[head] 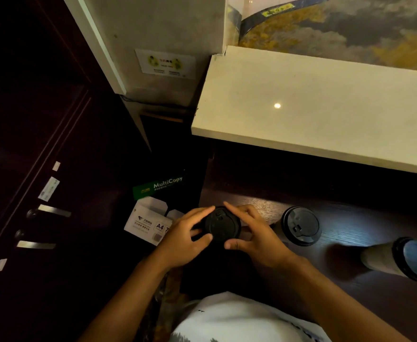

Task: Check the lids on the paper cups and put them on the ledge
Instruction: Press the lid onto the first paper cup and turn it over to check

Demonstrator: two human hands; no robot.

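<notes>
A paper cup with a black lid stands at the left end of the dark wooden counter. My left hand and my right hand wrap around its lid rim from both sides, fingers and thumbs touching the rim. Its body is hidden below the lid. A second lidded cup stands just to the right. A third lidded cup stands further right near the frame edge. The pale stone ledge runs above and behind the counter, with nothing on it.
Left of the counter, lower down, lie a white A4 paper box and a green MultiCopy box. A dark door with handles fills the left side. A grey pillar meets the ledge's left end.
</notes>
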